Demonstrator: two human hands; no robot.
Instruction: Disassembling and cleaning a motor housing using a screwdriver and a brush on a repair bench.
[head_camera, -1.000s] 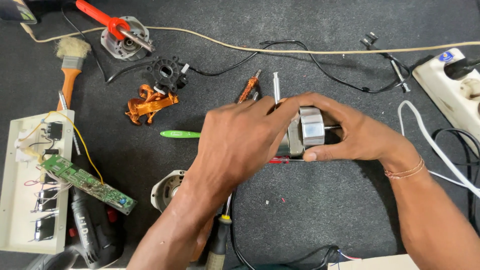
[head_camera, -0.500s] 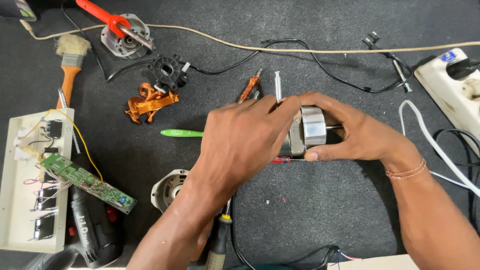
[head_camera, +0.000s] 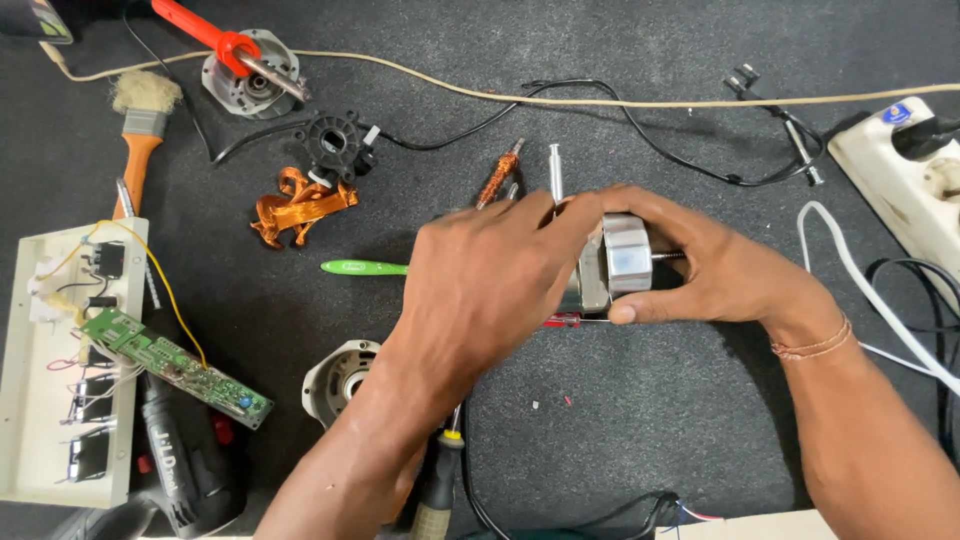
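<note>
A silver metal motor body (head_camera: 620, 262) with a thin shaft sticking out to the right lies on the dark mat at the middle. My right hand (head_camera: 715, 270) wraps around its right side, thumb under and fingers over. My left hand (head_camera: 485, 285) covers its left end and grips it there. The part of the motor under my left palm is hidden. A small red piece (head_camera: 562, 320) shows just below the motor.
Nearby lie a green tool (head_camera: 362, 267), a copper winding (head_camera: 300, 206), a black plastic hub (head_camera: 334, 141), a metal end cap (head_camera: 340, 380), a screwdriver (head_camera: 435, 490), a brush (head_camera: 140, 130), a circuit board on a white box (head_camera: 60, 400), a power strip (head_camera: 905, 170) and loose cables.
</note>
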